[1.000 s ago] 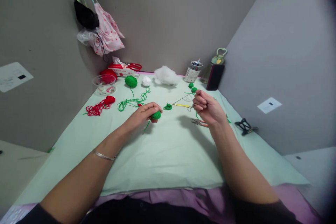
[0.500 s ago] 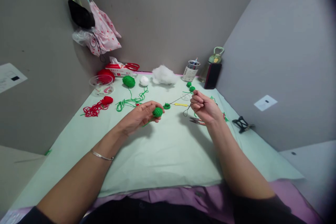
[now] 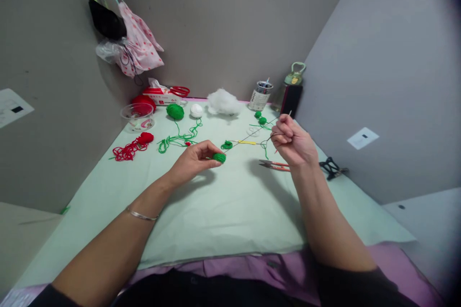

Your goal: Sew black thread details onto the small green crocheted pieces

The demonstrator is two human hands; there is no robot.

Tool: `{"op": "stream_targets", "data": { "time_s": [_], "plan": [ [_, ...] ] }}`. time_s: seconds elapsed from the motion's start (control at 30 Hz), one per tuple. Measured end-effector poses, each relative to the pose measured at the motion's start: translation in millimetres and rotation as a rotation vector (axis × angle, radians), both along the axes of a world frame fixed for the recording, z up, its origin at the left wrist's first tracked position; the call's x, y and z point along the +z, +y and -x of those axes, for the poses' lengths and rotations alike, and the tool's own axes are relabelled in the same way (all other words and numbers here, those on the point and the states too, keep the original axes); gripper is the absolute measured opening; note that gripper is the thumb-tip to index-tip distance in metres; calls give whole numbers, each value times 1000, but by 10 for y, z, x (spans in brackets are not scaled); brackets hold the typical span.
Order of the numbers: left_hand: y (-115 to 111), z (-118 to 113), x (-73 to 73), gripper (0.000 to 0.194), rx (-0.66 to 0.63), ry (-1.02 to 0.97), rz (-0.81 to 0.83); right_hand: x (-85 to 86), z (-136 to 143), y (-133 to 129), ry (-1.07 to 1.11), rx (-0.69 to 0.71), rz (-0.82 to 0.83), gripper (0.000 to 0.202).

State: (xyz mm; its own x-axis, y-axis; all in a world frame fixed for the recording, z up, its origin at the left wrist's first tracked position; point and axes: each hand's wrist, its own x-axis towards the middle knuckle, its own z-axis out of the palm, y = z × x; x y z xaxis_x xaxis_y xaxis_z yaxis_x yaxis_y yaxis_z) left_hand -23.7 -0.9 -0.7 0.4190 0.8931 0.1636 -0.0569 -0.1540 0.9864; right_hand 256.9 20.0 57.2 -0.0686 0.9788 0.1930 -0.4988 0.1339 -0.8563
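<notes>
A small green crocheted piece is pinched between the thumb and fingers of my left hand. A dark thread runs taut from it up to my right hand, whose fingers are closed on a needle with its tip showing above them. Under the thread lie a small green crocheted ring and a yellow-handled crochet hook. Orange-handled thread snips rest on the table below my right hand.
Behind are white stuffing, a green yarn ball, a white ball, a tissue box, a pen tin and a phone. Red yarn and a clear tub stand left, a black stand right.
My right hand has moved right and slightly up, drawing out a longer stretch of thread. The green piece has been turned in my left fingers, and the view has shifted slightly.
</notes>
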Motion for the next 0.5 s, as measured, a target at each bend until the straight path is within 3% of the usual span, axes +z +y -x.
{"op": "stream_targets", "data": {
  "time_s": [0.07,0.1,0.23,0.3,0.33,0.4,0.5],
  "plan": [
    [6,-11,-27,19,144,109,-150,83,8,-171,-143,65,-171,19],
    [6,-15,-38,20,213,151,-220,127,26,-271,-247,169,-269,23],
    [-9,-42,-61,23,336,123,-365,283,213,-636,-790,923,-596,31],
    [-14,-52,-58,23,360,45,-410,309,338,-730,-950,1111,-649,35],
    [-14,-53,-52,22,379,7,-435,301,387,-745,-1001,1123,-653,37],
    [-12,-47,-32,22,424,-56,-483,251,433,-711,-1101,1018,-622,39],
    [-21,-27,13,22,465,-90,-519,142,375,-552,-1229,613,-472,37]
  ]
}}
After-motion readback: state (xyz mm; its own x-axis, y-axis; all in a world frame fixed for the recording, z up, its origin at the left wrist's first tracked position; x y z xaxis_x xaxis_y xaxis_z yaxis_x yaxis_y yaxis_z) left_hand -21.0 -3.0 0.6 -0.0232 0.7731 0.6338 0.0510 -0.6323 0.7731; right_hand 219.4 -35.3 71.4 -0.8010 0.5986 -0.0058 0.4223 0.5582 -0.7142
